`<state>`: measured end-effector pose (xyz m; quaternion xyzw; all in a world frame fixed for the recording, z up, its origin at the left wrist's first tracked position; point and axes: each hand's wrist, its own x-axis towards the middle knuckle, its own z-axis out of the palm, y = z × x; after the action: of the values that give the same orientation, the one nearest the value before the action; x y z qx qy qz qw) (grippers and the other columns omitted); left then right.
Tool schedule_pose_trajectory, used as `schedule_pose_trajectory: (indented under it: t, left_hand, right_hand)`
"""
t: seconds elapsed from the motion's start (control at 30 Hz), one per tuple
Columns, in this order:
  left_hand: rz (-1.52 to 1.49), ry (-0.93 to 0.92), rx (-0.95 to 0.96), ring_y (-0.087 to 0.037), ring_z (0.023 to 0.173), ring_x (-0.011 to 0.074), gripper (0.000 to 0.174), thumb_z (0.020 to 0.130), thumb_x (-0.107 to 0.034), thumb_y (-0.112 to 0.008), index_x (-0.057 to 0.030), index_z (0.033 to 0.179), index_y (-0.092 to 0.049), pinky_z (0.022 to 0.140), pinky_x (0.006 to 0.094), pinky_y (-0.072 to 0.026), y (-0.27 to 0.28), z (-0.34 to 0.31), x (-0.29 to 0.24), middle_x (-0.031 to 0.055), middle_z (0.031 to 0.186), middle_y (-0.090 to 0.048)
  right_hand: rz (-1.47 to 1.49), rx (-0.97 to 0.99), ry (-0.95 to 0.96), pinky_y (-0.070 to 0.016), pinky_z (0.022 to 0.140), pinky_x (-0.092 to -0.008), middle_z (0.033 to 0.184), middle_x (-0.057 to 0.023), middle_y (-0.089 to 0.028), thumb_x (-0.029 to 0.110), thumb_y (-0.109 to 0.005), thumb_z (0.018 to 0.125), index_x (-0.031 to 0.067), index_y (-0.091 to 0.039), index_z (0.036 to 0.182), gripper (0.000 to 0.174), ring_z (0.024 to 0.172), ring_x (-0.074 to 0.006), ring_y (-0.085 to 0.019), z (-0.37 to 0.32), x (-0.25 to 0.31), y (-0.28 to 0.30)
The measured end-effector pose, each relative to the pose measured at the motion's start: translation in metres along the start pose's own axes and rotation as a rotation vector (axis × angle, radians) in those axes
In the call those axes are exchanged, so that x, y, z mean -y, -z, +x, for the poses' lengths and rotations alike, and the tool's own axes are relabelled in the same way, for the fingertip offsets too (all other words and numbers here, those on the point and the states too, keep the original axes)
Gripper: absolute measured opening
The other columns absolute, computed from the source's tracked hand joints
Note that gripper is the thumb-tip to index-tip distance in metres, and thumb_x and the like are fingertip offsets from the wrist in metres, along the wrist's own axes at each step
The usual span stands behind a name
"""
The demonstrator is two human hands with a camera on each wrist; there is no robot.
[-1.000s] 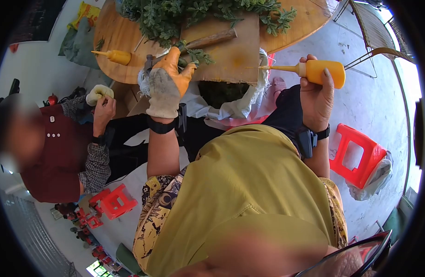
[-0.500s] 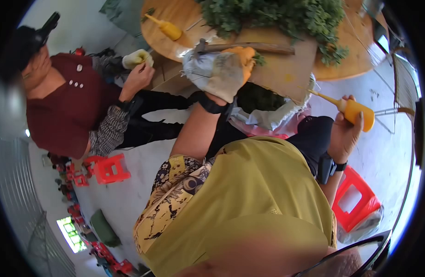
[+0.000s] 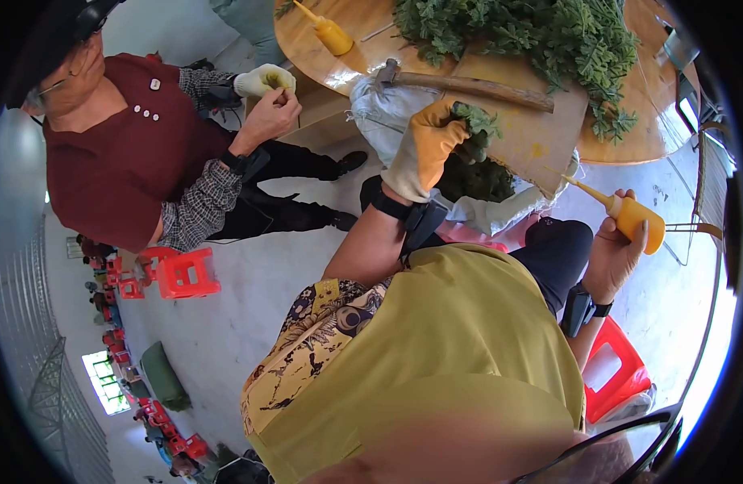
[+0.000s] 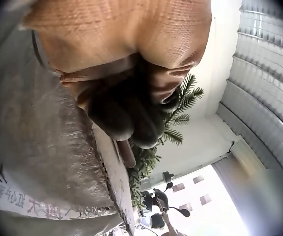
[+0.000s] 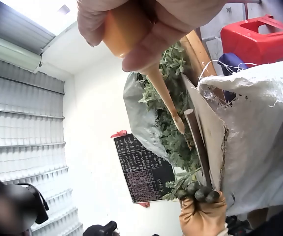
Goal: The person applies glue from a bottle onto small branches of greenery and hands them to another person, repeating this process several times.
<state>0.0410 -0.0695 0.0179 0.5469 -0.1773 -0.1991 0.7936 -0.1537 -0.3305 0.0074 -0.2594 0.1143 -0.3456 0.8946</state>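
Note:
My left hand point(image 3: 428, 149), in an orange-palmed work glove with dark fingertips, pinches a small artificial fir sprig point(image 3: 482, 121) near the board's front edge. In the left wrist view the sprig's needles point(image 4: 180, 118) stick out behind the curled fingers. My bare right hand point(image 3: 611, 266) grips a yellow squeeze bottle point(image 3: 641, 224) with a long thin nozzle, which points toward the board. The bottle point(image 5: 126, 30) hangs nozzle-down across the right wrist view, apart from the sprig. Beyond my left hand a hammer point(image 3: 480, 89) with a wooden handle lies on the cardboard point(image 3: 541, 141).
A heap of green branches point(image 3: 524, 36) covers the far part of the round wooden table point(image 3: 657, 149). Another yellow bottle point(image 3: 332, 37) stands at left. An open white sack point(image 3: 500, 216) holds dark greenery below the board. A person point(image 3: 105, 153) stands at left; a red stool point(image 3: 617, 371) is at right.
The head view has swung, so table and hands appear further right. My left hand has come away from the hammer toward the sack, its fingers now curled round the sprig. My right hand keeps the bottle.

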Motion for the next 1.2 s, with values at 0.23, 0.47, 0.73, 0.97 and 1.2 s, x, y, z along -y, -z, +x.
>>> schedule_pose_trajectory:
  t: [0.23, 0.47, 0.73, 0.97, 1.2]
  left_hand:
    - [-0.267, 0.019, 0.129, -0.067, 0.084, 0.015, 0.02, 0.093, -0.009, -0.059, 0.0001, 0.111, -0.061, 0.073, 0.0279, -0.0556, -0.016, -0.028, 0.004, 0.0084, 0.1, -0.068]
    - [-0.312, -0.005, 0.173, -0.067, 0.092, 0.0207, 0.024, 0.087, 0.008, -0.053, 0.0044, 0.109, -0.06, 0.084, 0.0308, -0.0545, -0.012, -0.041, 0.016, 0.0132, 0.103, -0.068]
    - [0.141, -0.132, 0.217, -0.065, 0.093, 0.0177, 0.019, 0.087, 0.003, -0.063, 0.0029, 0.106, -0.064, 0.083, 0.0315, -0.0539, -0.016, -0.047, 0.006, 0.0111, 0.103, -0.068]
    - [0.356, -0.195, 0.281, -0.065, 0.092, 0.0167, 0.02, 0.089, -0.01, -0.068, 0.0016, 0.106, -0.066, 0.081, 0.0311, -0.0539, -0.009, -0.049, 0.013, 0.01, 0.105, -0.068]
    - [0.137, -0.247, 0.341, -0.066, 0.093, 0.0177, 0.021, 0.089, -0.008, -0.067, 0.0015, 0.108, -0.066, 0.082, 0.0317, -0.054, -0.013, -0.048, 0.019, 0.0102, 0.106, -0.067]
  right_hand:
    - [0.097, 0.054, -0.075, -0.0512, 0.07, -0.0237, 0.124, -0.0217, -0.052, 0.023, -0.06, 0.092, -0.0106, -0.045, 0.128, 0.052, 0.113, -0.0261, -0.054, -0.005, -0.003, -0.006]
    - [0.082, 0.118, -0.064, -0.05, 0.066, -0.0256, 0.122, -0.0209, -0.056, 0.026, -0.057, 0.093, -0.01, -0.049, 0.123, 0.048, 0.11, -0.028, -0.056, -0.018, -0.01, -0.038]
    - [0.057, 0.138, -0.082, -0.0492, 0.063, -0.0262, 0.121, -0.0215, -0.055, 0.028, -0.053, 0.094, -0.0098, -0.052, 0.12, 0.046, 0.101, -0.0231, -0.057, -0.021, -0.006, -0.04]
    - [0.086, 0.242, -0.109, -0.0487, 0.062, -0.0255, 0.117, -0.0218, -0.058, 0.031, -0.054, 0.093, -0.0092, -0.053, 0.12, 0.049, 0.099, -0.0232, -0.058, -0.025, -0.005, -0.035]
    - [-0.039, 0.285, -0.126, -0.0489, 0.061, -0.0252, 0.113, -0.0251, -0.06, 0.033, -0.055, 0.091, -0.0089, -0.053, 0.121, 0.051, 0.075, -0.0209, -0.06, -0.025, -0.006, -0.034]
